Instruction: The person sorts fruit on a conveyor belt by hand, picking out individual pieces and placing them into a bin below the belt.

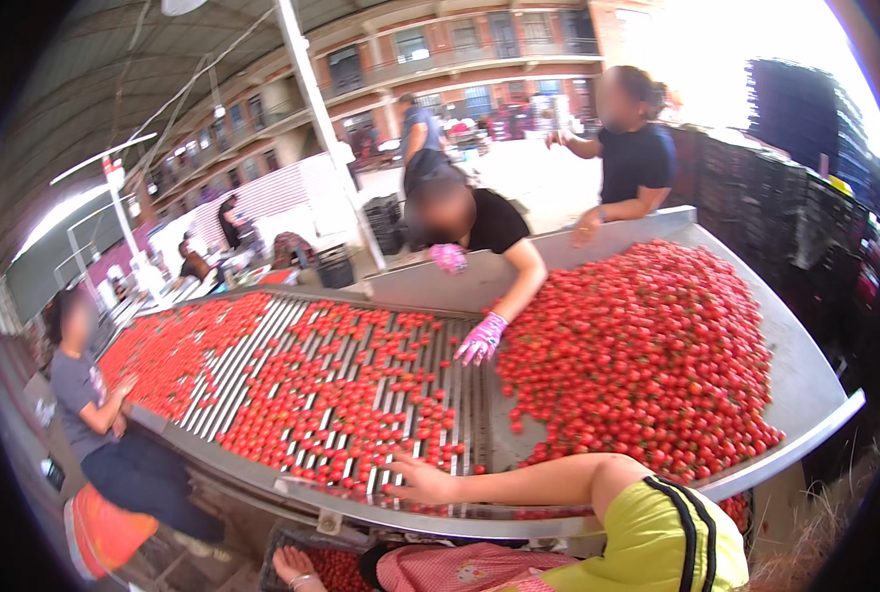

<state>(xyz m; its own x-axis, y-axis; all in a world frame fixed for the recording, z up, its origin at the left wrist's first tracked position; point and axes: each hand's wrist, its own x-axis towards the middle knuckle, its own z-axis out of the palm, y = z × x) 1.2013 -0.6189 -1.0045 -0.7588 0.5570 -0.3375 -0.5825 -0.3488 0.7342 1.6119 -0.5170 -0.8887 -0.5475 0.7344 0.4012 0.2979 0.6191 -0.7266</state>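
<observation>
My right hand [427, 481], bare and with fingers spread, reaches over the near metal rim to the roller bed [392, 403], beside small red tomatoes [262, 429]. No tomato shows in its grip. At the bottom edge is my left hand [293, 566], a bracelet on its wrist and its fingers apart. It is by a dark crate [270, 551] that holds small red tomatoes [336, 570]. A large heap of tomatoes [640, 355] lies in the metal hopper [795, 348] on the right. Tomatoes also lie scattered over the rollers.
Across the machine, a co-worker's pink-gloved hand [482, 339] hangs over the rollers near the heap. Another co-worker [636, 163] stands behind the hopper; a person [88, 392] sits at the left side. The raised near rim [529, 527] runs below my right forearm. Dark stacked crates [765, 185] stand at right.
</observation>
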